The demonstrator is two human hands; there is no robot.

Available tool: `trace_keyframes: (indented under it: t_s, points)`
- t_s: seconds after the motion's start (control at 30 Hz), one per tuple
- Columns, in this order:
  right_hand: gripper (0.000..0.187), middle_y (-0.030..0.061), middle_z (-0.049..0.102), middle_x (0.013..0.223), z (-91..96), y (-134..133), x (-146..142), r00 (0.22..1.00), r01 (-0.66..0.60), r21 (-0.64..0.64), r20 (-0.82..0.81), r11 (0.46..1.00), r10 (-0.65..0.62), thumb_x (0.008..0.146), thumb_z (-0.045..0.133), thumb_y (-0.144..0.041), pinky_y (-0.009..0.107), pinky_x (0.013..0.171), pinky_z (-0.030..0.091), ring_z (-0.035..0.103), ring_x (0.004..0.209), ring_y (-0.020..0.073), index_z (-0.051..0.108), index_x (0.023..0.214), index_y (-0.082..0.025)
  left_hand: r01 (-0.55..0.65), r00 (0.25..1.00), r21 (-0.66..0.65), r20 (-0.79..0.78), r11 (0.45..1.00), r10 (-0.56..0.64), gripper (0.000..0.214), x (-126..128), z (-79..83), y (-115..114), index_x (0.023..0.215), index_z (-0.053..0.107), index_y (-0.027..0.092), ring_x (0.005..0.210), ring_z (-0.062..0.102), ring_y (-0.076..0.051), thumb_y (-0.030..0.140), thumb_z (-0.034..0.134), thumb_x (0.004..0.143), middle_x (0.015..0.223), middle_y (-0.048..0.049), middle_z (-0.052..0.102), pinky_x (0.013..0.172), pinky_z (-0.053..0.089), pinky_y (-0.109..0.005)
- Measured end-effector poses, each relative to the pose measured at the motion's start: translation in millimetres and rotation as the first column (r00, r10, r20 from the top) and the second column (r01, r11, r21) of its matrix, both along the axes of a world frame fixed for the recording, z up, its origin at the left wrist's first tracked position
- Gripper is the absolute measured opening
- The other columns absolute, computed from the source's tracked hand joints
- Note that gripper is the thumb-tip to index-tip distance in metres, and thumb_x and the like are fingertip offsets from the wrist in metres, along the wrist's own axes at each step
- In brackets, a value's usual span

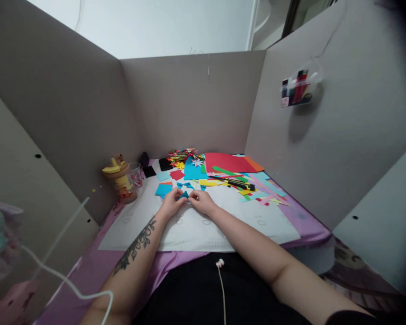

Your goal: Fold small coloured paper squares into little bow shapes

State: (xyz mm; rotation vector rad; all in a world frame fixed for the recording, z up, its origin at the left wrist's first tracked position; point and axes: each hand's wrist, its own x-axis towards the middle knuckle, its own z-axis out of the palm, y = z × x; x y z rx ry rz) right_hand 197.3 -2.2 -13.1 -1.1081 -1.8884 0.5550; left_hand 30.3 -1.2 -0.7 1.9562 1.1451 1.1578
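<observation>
Blue paper, small and apparently folded, should be light and easily creased, so I'd grip its edges. I see it above the white sheet, pinched by left hand and right hand, both nearly closed, angled inward. Beyond lie a cutter, then stars.

Both hands pinching blue paper, yellow-black cutter beyond, red sheet behind

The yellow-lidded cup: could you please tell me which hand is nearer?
Left. The left hand is to the right of the cup; the right hand is farther right.
</observation>
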Motion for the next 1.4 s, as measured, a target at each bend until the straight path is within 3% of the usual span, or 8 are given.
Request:
trace_keyframes:
  t_s: [0.2, 0.3, 0.47, 0.63, 1.0, 1.2, 1.4]
  points:
    - [0.006, -0.0024, 0.057, 0.068, 1.8, -1, 0, 0.999, -0.026, 0.001, -0.045, 1.000, 0.026, 0.073, 0.051, -0.019, 0.021, 0.060, 0.039, 0.051, 0.063, 0.0111, 0.056, 0.076, -0.018, -0.006, 0.999, 0.012, -0.048, 1.000, 0.007, 0.018, 0, -1.0, 0, 0.078, 0.047, 0.017, 0.061, 0.050, -0.010, 0.024, 0.060, 0.068, 0.066, 0.0043, 0.051, 0.058, 0.039, -0.022]
    - [0.016, -0.0029, 0.058, 0.069, 3.3, -2, 0, 0.996, -0.030, -0.007, -0.082, 1.000, 0.029, 0.072, 0.051, -0.016, 0.022, 0.062, 0.040, 0.052, 0.063, 0.0110, 0.056, 0.087, -0.018, -0.020, 0.993, 0.054, -0.116, 0.998, 0.026, 0.018, 0, -2.0, 1, 0.079, 0.049, 0.017, 0.059, 0.045, -0.009, 0.023, 0.061, 0.067, 0.063, 0.0058, 0.046, 0.056, 0.035, -0.021]
    - [0.006, -0.0017, 0.058, 0.068, 4.4, -2, 0, 1.000, -0.026, 0.009, -0.006, 1.000, 0.026, 0.072, 0.052, -0.017, 0.022, 0.060, 0.037, 0.051, 0.064, 0.0112, 0.058, 0.071, -0.017, 0.009, 0.983, 0.040, -0.182, 0.999, -0.002, 0.020, 0, -2.0, -1, 0.086, 0.054, 0.017, 0.056, 0.041, -0.009, 0.026, 0.060, 0.069, 0.059, 0.0064, 0.044, 0.052, 0.032, -0.020]
    - [0.007, -0.0015, 0.057, 0.067, 4.0, -2, 0, 0.999, -0.029, 0.048, 0.039, 0.998, 0.027, 0.073, 0.051, -0.016, 0.022, 0.060, 0.036, 0.050, 0.064, 0.0115, 0.058, 0.070, -0.017, 0.045, 0.968, 0.052, -0.248, 0.998, -0.031, 0.018, 1, 4.1, -5, 0.080, 0.058, 0.016, 0.057, 0.044, -0.010, 0.033, 0.054, 0.076, 0.060, 0.0038, 0.050, 0.053, 0.032, -0.021]
    - [0.009, -0.0008, 0.057, 0.068, 2.6, 0, 0, 1.000, 0.010, 0.082, 0.029, 0.997, -0.012, 0.075, 0.052, -0.019, 0.022, 0.062, 0.037, 0.051, 0.066, 0.0119, 0.057, 0.068, -0.017, -0.062, 0.986, 0.112, -0.145, 0.992, 0.078, 0.017, 0, 4.9, -4, 0.079, 0.059, 0.017, 0.056, 0.047, -0.011, 0.032, 0.051, 0.079, 0.062, 0.0025, 0.056, 0.055, 0.036, -0.022]
    - [0.009, 0.0005, 0.058, 0.068, 3.8, -2, -1, 0.996, -0.030, 0.140, 0.087, 0.990, 0.018, 0.076, 0.052, -0.016, 0.023, 0.064, 0.037, 0.051, 0.069, 0.0129, 0.057, 0.068, -0.017, 0.002, 0.979, 0.148, -0.201, 0.989, 0.028, 0.017, 0, 5.7, -5, 0.077, 0.063, 0.017, 0.064, 0.053, -0.012, 0.031, 0.053, 0.077, 0.074, 0.0001, 0.064, 0.061, 0.039, -0.023]
    - [0.009, 0.0001, 0.057, 0.068, 5.9, -3, 0, 0.999, 0.016, 0.141, 0.040, 0.990, -0.022, 0.076, 0.052, -0.017, 0.023, 0.064, 0.037, 0.051, 0.069, 0.0133, 0.057, 0.068, -0.017, -0.090, 0.985, 0.132, -0.132, 0.987, 0.107, 0.020, -1, 8.3, -4, 0.077, 0.063, 0.016, 0.065, 0.053, -0.013, 0.034, 0.053, 0.077, 0.074, -0.0006, 0.065, 0.061, 0.039, -0.023]
